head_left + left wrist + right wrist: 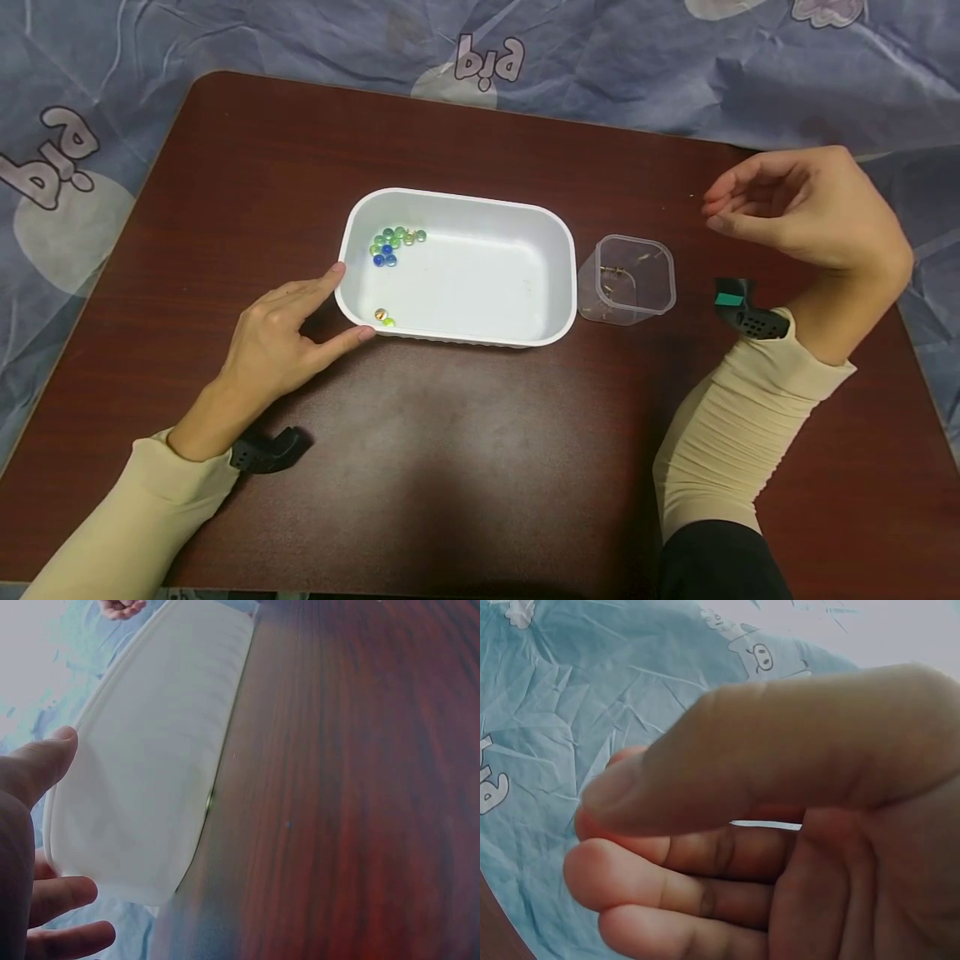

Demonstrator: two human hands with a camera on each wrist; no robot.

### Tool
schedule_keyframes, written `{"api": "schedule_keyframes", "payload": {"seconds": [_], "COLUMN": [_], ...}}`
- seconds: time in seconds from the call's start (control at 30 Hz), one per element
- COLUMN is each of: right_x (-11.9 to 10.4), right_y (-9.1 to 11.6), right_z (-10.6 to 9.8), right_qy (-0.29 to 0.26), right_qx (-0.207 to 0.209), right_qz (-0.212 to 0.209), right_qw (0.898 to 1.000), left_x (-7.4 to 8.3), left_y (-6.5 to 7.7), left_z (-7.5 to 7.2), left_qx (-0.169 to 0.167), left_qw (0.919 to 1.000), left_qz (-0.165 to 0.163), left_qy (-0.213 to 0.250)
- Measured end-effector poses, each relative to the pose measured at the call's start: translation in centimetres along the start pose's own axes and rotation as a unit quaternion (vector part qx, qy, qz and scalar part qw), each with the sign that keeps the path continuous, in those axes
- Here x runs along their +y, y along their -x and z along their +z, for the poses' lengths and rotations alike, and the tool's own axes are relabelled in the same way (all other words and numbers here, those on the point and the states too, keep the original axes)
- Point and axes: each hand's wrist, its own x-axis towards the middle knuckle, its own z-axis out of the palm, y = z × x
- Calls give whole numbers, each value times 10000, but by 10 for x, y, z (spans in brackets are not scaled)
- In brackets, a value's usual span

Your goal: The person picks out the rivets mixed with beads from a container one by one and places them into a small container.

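Observation:
A white rectangular plastic tub (pixel 465 336) stands on the table with several glass marbles (pixel 387 249) gathered inside its back left part, mostly green and blue. Two more marbles (pixel 382 316), amber and yellow-green, lie by its front left corner. My left hand (pixel 273 337) touches the tub's left corner, its thumb and forefinger spread along the rim; the left wrist view shows the thumb (pixel 56 754) against the outer edge. Raised at the right, my right hand (pixel 810 208) has loosely bent fingers (pixel 630 877), with no object visible between them and the thumb.
Just right of the tub is a clear plastic container (pixel 637 275) with a few small brass-coloured pieces (pixel 613 270) in or behind it. Tiny specks lie on the dark red table (pixel 450 433) near the right hand. A blue-grey printed cloth (pixel 600 67) hangs behind the table.

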Motion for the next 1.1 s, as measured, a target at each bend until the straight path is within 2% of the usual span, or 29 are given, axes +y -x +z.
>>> {"api": "schedule_keyframes", "payload": {"seconds": [0.47,0.73,0.93,1.1], "right_x": [-3,-7,-10,-11], "right_y": [-2,-4,-8,-13], "right_z": [2,6,10,14], "right_qy": [60,438,523,501], "right_qx": [-34,29,13,-95], "right_qz": [81,206,300,200], "right_qw": [9999,9988,9982,9985], "left_x": [0,0,0,-1], "left_y": [0,1,0,0], "left_z": [0,-1,-1,-1], "left_qx": [20,11,-6,-33], "left_qw": [10000,10000,10000,10000], "left_qz": [38,1,3,-9], "left_qy": [-25,-23,-19,-41]}}
